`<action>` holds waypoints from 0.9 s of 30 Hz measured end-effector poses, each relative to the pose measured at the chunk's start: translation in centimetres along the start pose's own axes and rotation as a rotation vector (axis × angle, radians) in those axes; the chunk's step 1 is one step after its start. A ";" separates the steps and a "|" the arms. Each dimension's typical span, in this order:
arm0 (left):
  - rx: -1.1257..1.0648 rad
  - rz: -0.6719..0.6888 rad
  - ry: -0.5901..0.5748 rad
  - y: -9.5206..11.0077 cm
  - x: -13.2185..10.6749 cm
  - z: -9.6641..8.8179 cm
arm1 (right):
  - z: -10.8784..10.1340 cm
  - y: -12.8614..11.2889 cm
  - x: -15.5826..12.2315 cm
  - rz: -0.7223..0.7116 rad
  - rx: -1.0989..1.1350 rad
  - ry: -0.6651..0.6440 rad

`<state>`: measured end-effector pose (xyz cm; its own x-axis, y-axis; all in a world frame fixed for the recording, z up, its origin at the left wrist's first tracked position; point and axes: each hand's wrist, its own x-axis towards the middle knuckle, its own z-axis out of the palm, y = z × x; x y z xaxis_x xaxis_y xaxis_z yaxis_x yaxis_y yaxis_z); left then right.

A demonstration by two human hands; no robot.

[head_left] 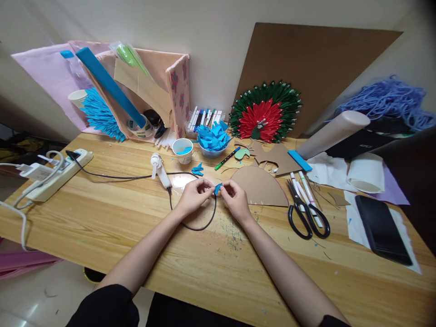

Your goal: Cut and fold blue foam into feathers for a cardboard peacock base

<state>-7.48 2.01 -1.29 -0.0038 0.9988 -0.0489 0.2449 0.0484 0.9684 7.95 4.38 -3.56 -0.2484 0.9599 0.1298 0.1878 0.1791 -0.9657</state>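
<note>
A small folded blue piece (218, 189), paper or ribbon, is pinched between my two hands above the wooden table. My left hand (195, 196) grips its left side with thumb and fingertips. On the other side my right hand (235, 199) holds it by the fingertips. Just beyond lie a few folded blue pieces (197, 169). A clear bowl (211, 152) heaped with similar blue pieces stands farther back, beside a paper cup (183, 156) with blue bits inside. To the left of my hands a white glue gun (161, 171) rests, its black cord looping under them.
A cardboard half-disc (260, 185) lies right of my hands, then black-handled scissors (308, 213) over several markers. A phone (383, 229) is at far right. The power strip (61, 175) sits left. Behind stand a red-green peacock fan craft (267, 113) and a pink box (179, 91).
</note>
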 end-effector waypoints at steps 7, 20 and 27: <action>-0.094 -0.019 -0.018 -0.3 0.1 0.1 | 0.0 -0.7 -0.2 -0.018 -0.081 -0.091; -0.201 -0.079 -0.062 -0.6 0.3 0.1 | 0.1 0.0 -0.1 0.001 -0.013 -0.013; -0.174 -0.040 -0.014 -0.1 0.2 0.0 | 0.0 -0.7 -0.3 -0.027 -0.045 -0.117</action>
<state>-7.53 2.24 -1.42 0.0036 0.9959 -0.0901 0.0730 0.0896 0.9933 7.87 3.99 -2.97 -0.3625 0.9234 0.1262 0.2216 0.2169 -0.9507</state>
